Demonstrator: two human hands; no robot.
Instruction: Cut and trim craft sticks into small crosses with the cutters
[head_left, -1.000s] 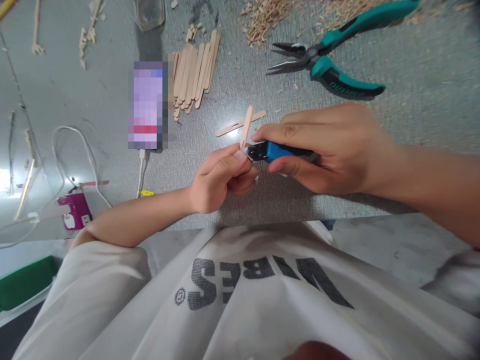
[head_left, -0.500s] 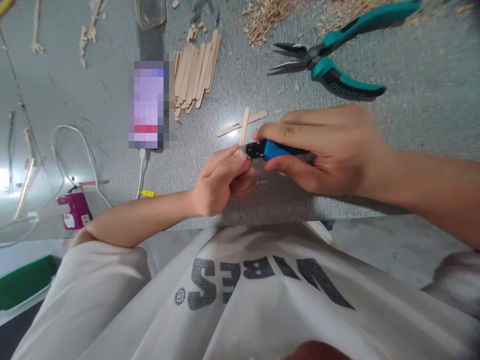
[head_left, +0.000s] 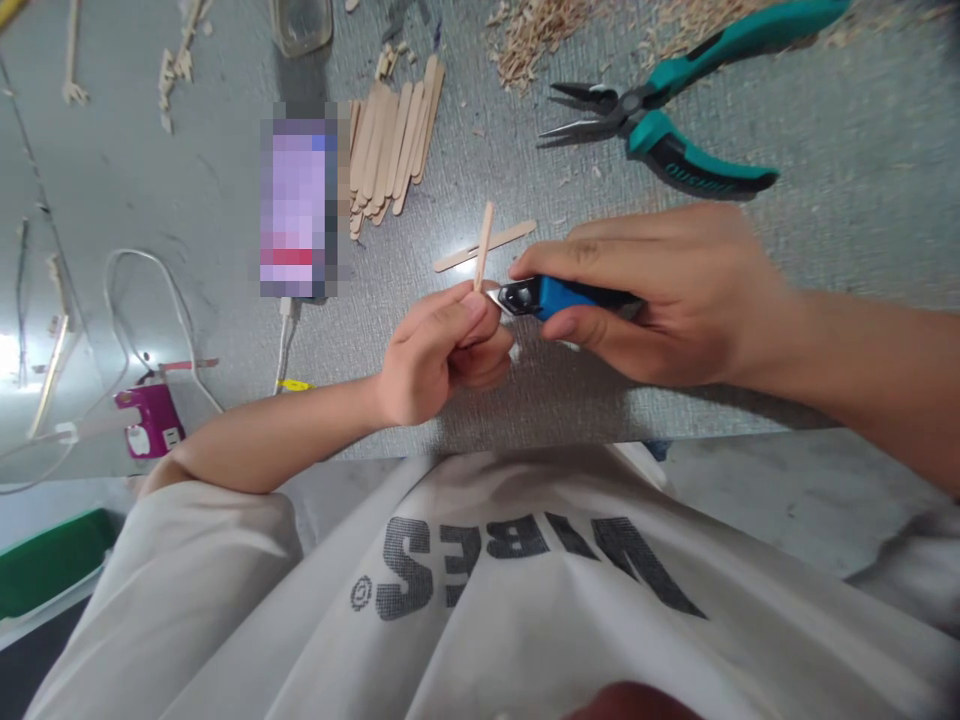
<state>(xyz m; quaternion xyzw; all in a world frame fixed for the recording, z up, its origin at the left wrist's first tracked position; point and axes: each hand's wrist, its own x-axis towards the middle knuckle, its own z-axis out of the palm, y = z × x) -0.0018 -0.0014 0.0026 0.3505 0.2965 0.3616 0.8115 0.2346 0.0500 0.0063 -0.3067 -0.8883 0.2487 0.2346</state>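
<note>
My left hand (head_left: pixel 442 350) pinches the lower end of a wooden craft stick (head_left: pixel 485 240) between thumb and forefinger; the rest of the stick points away from me. In my right hand (head_left: pixel 652 290) is a blue and black utility knife (head_left: pixel 559 298), its short metal blade close to the left fingertips and the stick's lower end. Whether the blade touches the wood I cannot tell. Beyond the held stick, a second craft stick (head_left: pixel 514 235) with a small slot lies on the table. Farther off is a pile of craft sticks (head_left: pixel 386 140).
Teal-handled needle-nose pliers (head_left: pixel 634 105) lie spread at the back right, near heaps of wood shavings (head_left: pixel 532 40). A blurred-out phone (head_left: pixel 295 200) with a white cable (head_left: pixel 283 345) lies left of the stick pile. A purple charger (head_left: pixel 154 420) sits by my left forearm.
The knife and my right hand have moved slightly right, and more blade shows. The held stick has tilted and shifted a little left, with my left hand moving slightly left too.
</note>
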